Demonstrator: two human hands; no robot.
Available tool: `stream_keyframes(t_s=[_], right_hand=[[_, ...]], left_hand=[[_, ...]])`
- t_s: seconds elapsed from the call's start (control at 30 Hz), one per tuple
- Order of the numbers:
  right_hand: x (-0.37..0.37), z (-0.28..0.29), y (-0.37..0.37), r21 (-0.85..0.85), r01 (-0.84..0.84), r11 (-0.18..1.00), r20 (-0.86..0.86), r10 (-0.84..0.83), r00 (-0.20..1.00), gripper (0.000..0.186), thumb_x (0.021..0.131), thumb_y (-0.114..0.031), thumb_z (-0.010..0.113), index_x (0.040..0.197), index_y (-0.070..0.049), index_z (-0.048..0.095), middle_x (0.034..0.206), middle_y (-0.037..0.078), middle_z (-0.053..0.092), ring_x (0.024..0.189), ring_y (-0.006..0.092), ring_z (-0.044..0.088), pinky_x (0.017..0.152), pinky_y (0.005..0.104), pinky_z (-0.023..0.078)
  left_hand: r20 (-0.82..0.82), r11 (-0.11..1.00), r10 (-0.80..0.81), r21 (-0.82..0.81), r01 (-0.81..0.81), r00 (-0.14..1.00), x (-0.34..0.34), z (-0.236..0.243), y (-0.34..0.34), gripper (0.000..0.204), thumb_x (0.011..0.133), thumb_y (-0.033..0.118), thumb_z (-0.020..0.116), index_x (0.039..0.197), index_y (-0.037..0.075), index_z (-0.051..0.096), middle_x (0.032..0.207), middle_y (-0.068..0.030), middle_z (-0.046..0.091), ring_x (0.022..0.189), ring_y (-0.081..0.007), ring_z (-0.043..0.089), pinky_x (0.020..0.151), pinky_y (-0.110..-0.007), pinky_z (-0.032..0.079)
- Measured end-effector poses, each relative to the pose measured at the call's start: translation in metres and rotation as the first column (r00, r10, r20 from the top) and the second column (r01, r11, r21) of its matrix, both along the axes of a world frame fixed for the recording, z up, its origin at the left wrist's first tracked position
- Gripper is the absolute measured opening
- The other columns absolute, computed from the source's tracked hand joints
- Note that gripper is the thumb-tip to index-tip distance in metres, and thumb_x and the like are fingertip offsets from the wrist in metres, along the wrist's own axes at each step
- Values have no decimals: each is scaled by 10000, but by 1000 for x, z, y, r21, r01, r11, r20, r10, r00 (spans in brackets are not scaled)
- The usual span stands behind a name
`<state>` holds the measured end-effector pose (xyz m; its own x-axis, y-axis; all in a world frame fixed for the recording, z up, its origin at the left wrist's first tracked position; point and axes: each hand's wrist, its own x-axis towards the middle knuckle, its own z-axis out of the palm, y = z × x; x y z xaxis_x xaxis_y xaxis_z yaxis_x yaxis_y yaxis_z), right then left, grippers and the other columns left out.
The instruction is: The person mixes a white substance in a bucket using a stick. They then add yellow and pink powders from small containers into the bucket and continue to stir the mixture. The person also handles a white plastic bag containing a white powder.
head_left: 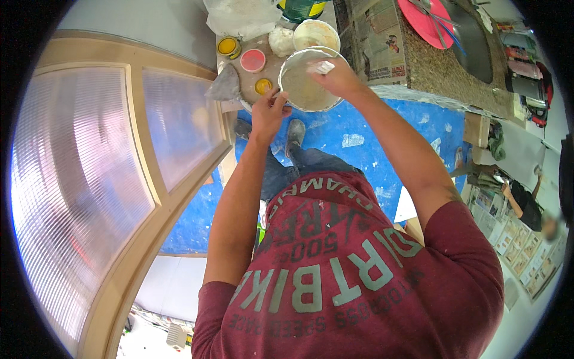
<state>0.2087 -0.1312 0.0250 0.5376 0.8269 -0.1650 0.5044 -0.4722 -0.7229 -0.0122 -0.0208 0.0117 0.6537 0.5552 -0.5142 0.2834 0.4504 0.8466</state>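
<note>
A wide pale bucket (292, 75) with a greyish inside stands at the edge of a cluttered work surface (258, 45). My left hand (270, 116) pinches its near left rim between thumb and fingers. Over the bucket's right part, my right hand (341, 79) is closed on a small white piece (323, 67), whose kind I cannot make out. Just left of the bucket sits a small jar of yellow stuff (263, 87). A pink-topped tub (253, 60) and a yellow-topped tin (228, 46) are behind it, and a smaller white tub (317, 35) touches the bucket's far side.
A frosted glass partition (86, 155) rises on my left. To the right, a granite counter (439, 75) carries newspaper (376, 39), a pink plate with tools (426, 18) and a sink (472, 42). Blue sheeting (353, 140) covers the floor. Another person (526, 203) is far right.
</note>
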Motion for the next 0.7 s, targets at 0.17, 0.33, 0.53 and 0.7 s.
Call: stream_keyframes(t_s=[0.17, 0.33, 0.53, 0.7], right_hand=[[-34, 32, -1, -40, -181, 983, 28, 182, 983, 315, 908, -260, 770, 1169, -84, 764, 1063, 137, 783, 962, 234, 748, 880, 381, 582], [-20, 4, -2, -10, -122, 992, -34, 122, 992, 319, 920, -289, 760, 1161, -79, 759, 1041, 133, 784, 950, 240, 751, 856, 390, 587], [9, -2, -8, -140, -125, 982, 10, 128, 992, 410, 888, -396, 708, 1127, -64, 738, 1061, 201, 750, 976, 376, 718, 890, 473, 561], [-37, 15, -1, -3, -142, 990, -46, 142, 989, 428, 874, -425, 726, 1096, -60, 760, 1012, 200, 759, 920, 356, 738, 831, 463, 583]], left_hand=[[34, 999, -6, -37, 7, 999, -4, -8, 5, 452, 1013, 229, 692, 1363, -48, 624, 1012, -112, 726, 782, -157, 702, 709, -300, 609], [10, 999, -48, -4, 48, 999, 0, -4, 3, 478, 1021, 244, 683, 1389, -49, 599, 1024, -121, 714, 806, -168, 701, 728, -309, 611], [1, 999, -39, -14, 39, 999, 1, 1, 4, 492, 1013, 236, 695, 1394, -59, 593, 996, -137, 725, 788, -163, 709, 700, -303, 616], [-7, 999, -47, -6, 47, 999, -6, -8, 8, 506, 1016, 242, 694, 1392, -79, 585, 990, -137, 723, 783, -170, 713, 698, -306, 617]])
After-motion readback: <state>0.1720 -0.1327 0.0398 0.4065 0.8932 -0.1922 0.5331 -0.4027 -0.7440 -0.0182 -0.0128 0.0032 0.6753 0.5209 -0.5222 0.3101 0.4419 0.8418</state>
